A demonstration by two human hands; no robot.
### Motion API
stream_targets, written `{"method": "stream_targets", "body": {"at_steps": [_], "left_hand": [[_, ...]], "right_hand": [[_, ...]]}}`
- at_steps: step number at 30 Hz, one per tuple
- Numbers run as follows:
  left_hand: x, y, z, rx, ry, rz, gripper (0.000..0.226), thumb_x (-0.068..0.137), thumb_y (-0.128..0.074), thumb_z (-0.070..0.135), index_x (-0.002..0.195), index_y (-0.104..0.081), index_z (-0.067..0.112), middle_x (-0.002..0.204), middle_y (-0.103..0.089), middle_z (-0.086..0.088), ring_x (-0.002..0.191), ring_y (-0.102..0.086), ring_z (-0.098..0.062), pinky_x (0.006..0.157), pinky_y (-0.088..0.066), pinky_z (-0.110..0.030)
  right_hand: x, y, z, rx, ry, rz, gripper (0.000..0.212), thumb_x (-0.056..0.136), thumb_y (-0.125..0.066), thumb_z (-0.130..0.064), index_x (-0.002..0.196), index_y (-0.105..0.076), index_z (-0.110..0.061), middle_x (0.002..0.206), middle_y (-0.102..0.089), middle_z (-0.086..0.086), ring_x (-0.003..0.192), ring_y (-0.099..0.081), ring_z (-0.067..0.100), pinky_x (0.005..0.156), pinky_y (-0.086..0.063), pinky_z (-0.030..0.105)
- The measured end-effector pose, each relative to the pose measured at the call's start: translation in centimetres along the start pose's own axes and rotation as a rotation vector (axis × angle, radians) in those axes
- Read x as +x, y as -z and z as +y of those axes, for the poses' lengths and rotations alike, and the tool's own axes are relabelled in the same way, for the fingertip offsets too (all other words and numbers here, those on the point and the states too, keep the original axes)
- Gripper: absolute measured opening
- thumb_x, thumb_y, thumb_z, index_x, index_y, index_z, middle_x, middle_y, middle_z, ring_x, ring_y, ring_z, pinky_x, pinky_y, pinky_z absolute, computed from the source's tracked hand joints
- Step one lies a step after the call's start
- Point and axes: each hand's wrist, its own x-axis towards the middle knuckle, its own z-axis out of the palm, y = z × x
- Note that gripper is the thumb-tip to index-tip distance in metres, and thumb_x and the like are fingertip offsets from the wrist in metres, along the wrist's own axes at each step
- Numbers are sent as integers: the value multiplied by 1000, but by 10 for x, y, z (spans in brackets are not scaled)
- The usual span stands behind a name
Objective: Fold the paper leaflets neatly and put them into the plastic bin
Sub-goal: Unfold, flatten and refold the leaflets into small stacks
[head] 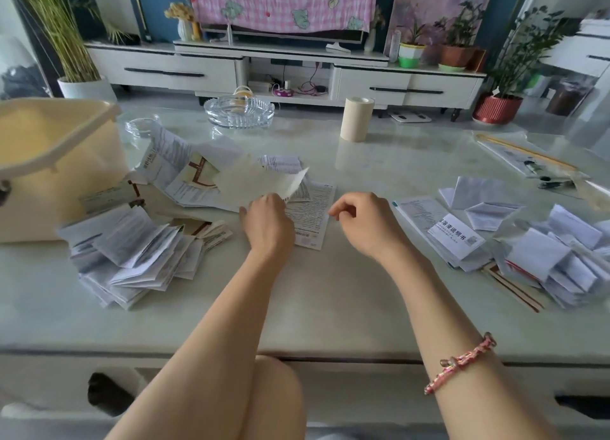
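Observation:
My left hand [269, 223] pinches the near corner of a cream leaflet [260, 183] and lifts it off the table. Under it lies a flat printed leaflet [313, 215]. My right hand [363, 223] hovers at that leaflet's right edge with curled fingers, thumb and forefinger close together; whether it holds the paper's edge is unclear. Unfolded leaflets [178, 169] are spread behind my left hand. A heap of folded leaflets [138, 254] lies at the left. The cream plastic bin [56, 162] stands at the far left.
More leaflets [541, 258] are piled at the right. A glass ashtray [239, 111] and a tape roll [356, 117] stand at the back of the pale table [330, 307]. A ruler and pens [534, 164] lie at the back right.

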Motion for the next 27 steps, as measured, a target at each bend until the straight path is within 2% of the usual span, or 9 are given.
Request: {"method": "stream_targets", "body": {"at_steps": [3, 7, 11, 14, 17, 19, 22, 24, 27], "left_hand": [[-8, 7, 9, -282, 61, 47, 32, 84, -47, 1, 113, -54, 11, 98, -63, -8, 94, -55, -27, 70, -38, -30], [-22, 31, 33, -997, 296, -250, 3, 89, -55, 8, 90, -57, 9, 78, -58, -6, 76, -59, -18, 85, -48, -36], [-38, 46, 59, -1633, 490, -599, 16, 94, -47, 1, 79, -53, 0, 59, -54, -10, 63, -60, -20, 76, -55, -46], [-51, 44, 67, -1423, 368, -737, 9, 92, -48, 1, 91, -56, -3, 81, -62, -18, 71, -65, -26, 73, -57, -39], [-57, 37, 66, -907, 137, -684, 8, 91, -52, 7, 86, -57, 7, 81, -62, -8, 67, -64, -16, 65, -55, -26], [-58, 36, 66, -752, 65, -604, 14, 92, -55, 16, 78, -56, 11, 81, -61, -5, 66, -61, -12, 63, -52, -24], [-57, 31, 65, -794, 77, -548, 24, 88, -62, 31, 93, -58, 8, 93, -64, -8, 86, -63, -21, 77, -53, -33], [-58, 31, 66, -853, 101, -614, 35, 88, -61, 34, 104, -59, 3, 99, -68, -10, 90, -65, -21, 84, -54, -35], [-60, 31, 69, -928, 81, -620, 23, 91, -60, 24, 96, -64, 1, 92, -70, -11, 79, -67, -17, 72, -58, -26]], "right_hand": [[-1, 5, 8, 44, -31, 9, 25, 88, -48, -3, 97, -68, -15, 99, -67, 2, 84, -57, 12, 64, -37, 13], [-1, 17, 18, 199, -199, 85, 32, 88, -58, -19, 120, -55, -13, 105, -62, 3, 101, -58, 18, 84, -45, 25], [-11, 32, 11, 939, -434, -259, 60, 83, -57, -53, 120, -60, -6, 98, -67, 6, 88, -64, 20, 72, -54, 29], [-18, 45, 8, 1189, -382, -313, 54, 85, -50, -51, 116, -61, -8, 91, -69, 6, 79, -65, 18, 68, -54, 27], [-21, 50, 12, 1046, -344, -123, 33, 90, -58, -20, 118, -61, -2, 107, -68, 16, 83, -65, 23, 72, -54, 32], [-23, 52, 20, 937, -345, -13, 28, 85, -62, -5, 113, -63, -2, 108, -67, 19, 82, -65, 26, 75, -54, 34], [-28, 58, 28, 886, -308, -22, 23, 81, -67, -4, 103, -66, -7, 95, -70, 11, 74, -67, 20, 65, -56, 27], [-32, 60, 31, 741, -282, -22, 24, 77, -73, -12, 100, -67, -12, 94, -71, 5, 82, -68, 19, 72, -56, 29], [-37, 60, 35, 585, -259, -13, 33, 72, -78, -22, 102, -64, -18, 101, -70, 3, 93, -67, 18, 85, -53, 34]]}}
